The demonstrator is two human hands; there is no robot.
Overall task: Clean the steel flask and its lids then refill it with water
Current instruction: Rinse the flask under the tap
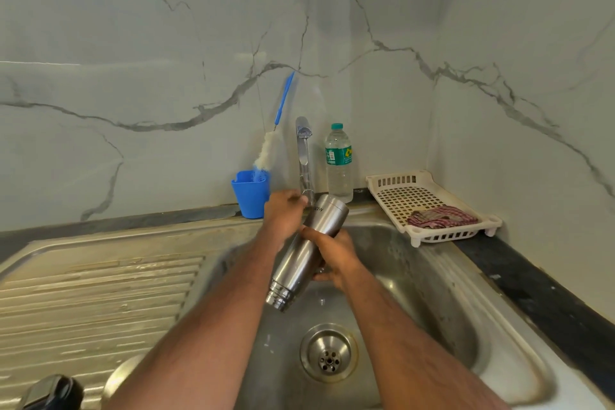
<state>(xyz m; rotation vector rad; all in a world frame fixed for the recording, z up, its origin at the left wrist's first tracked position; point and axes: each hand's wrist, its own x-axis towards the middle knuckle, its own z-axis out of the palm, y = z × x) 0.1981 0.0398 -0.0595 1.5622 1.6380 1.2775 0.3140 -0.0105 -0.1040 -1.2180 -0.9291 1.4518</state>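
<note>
Right hand (336, 256) around tilted, lidless steel flask (306, 250)

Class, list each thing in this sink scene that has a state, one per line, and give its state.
Flask: lid off, tilted, mouth pointing down.
Right hand: grips the flask.
Left hand: at the tap's base.
Tap: whether it runs, cannot tell.
Plastic bottle: capped, upright.
Brush: standing in the blue cup.
Cloth: crumpled in the white tray.
</note>
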